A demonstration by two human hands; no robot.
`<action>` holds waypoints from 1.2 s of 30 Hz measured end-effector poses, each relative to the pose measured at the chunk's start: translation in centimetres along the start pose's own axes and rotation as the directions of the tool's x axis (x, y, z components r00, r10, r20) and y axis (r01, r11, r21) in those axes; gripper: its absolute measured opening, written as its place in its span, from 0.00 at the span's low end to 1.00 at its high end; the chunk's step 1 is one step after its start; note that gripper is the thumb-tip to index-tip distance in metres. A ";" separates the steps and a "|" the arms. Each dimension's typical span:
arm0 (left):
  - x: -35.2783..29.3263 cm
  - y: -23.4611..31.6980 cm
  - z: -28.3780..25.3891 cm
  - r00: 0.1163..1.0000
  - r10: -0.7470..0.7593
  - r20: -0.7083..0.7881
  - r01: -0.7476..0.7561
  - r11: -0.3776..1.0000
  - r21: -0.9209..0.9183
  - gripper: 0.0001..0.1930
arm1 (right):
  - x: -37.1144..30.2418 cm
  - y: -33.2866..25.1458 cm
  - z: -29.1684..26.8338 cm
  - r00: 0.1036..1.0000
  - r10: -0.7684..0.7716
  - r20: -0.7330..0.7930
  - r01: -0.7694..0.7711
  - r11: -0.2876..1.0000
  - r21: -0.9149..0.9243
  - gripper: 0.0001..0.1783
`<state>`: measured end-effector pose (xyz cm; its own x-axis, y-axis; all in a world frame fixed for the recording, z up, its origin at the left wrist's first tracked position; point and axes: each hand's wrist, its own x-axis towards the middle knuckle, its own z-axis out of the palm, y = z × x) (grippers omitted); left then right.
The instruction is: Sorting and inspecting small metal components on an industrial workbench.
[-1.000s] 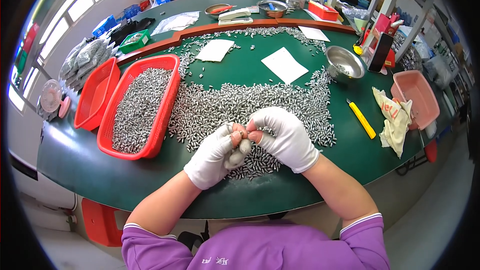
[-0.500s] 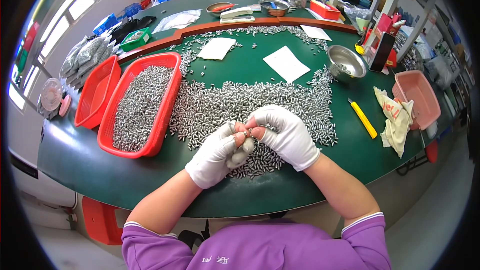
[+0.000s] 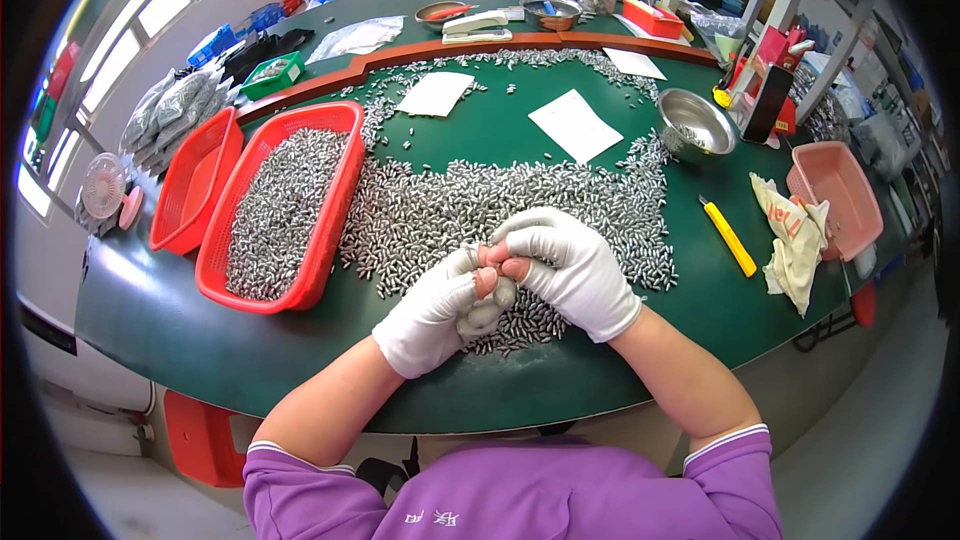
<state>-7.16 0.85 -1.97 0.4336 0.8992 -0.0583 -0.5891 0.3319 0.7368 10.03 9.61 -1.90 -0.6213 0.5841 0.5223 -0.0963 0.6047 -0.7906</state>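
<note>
Head view, red basket (image 3: 338, 225) of metal pieces (image 3: 285, 210), hands (image 3: 430, 312) (image 3: 572, 265) together, grip unclear

At upper left, windows (image 3: 160, 10) glowed white; glare bleached the surface (image 3: 122, 282) at left. Fisheye distortion bowed its edges, black filled the corners, and my brightly lit hands (image 3: 572, 275) looked fairly sharp.

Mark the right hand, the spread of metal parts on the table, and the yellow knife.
Right hand (image 3: 573, 272), head view: back of the white glove.
Spread of metal parts (image 3: 480, 198), head view: its upper middle.
Yellow knife (image 3: 730, 240), head view: its handle.
</note>
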 end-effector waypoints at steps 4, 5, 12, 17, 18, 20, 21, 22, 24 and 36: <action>-0.2 -0.3 0.1 0.993 0.001 -0.122 0.002 1.000 0.023 0.13 | 0.0 0.1 0.1 0.995 -0.101 0.017 0.101 0.993 -0.066 0.11; -0.2 -0.3 0.0 0.992 0.008 -0.123 -0.005 1.000 0.025 0.12 | 0.0 -0.1 0.1 0.995 -0.102 0.015 0.103 0.992 -0.067 0.11; -0.4 -0.6 -0.5 0.983 0.063 -0.173 -0.070 0.997 -0.035 0.10 | 0.3 -0.4 -0.2 0.985 -0.163 -0.059 0.148 0.967 -0.206 0.12; -0.3 -0.7 -0.9 0.989 0.056 -0.135 -0.061 0.998 -0.035 0.12 | 0.5 -0.5 -0.1 0.965 -0.262 -0.012 0.250 0.931 -0.265 0.12; -0.2 -0.7 -1.0 0.989 0.056 -0.135 -0.061 0.998 -0.035 0.12 | 0.5 -0.3 -0.2 0.961 -0.277 0.003 0.266 0.921 -0.284 0.12; -0.2 -0.6 -1.1 0.996 0.058 -0.072 -0.061 0.998 -0.035 0.12 | 0.5 -0.3 -0.3 0.956 -0.291 0.019 0.283 0.910 -0.302 0.12; -0.1 -0.6 -1.1 0.996 0.058 -0.071 -0.060 0.998 -0.035 0.12 | 0.5 -0.3 -0.3 0.958 -0.287 0.016 0.277 0.908 -0.313 0.12; -0.1 -0.6 -1.0 0.994 0.058 -0.092 -0.061 0.998 -0.030 0.11 | 0.5 -0.3 -0.3 0.959 -0.282 0.014 0.272 0.906 -0.323 0.13; -0.1 -0.6 -0.9 0.992 0.059 -0.112 -0.062 0.998 -0.025 0.11 | 0.4 -0.3 -0.3 0.963 -0.270 0.010 0.258 0.909 -0.327 0.13; -0.1 0.5 -0.6 0.968 0.149 -0.202 -0.157 0.987 -0.023 0.10 | 0.5 -1.0 -0.4 0.977 -0.176 -0.118 0.123 0.925 -0.360 0.11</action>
<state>-7.83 1.11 -2.01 0.1943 0.9775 -0.0823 -0.6655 0.1930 0.7210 10.15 9.51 -0.77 -0.4982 0.5288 0.6872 0.1147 0.8258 -0.5522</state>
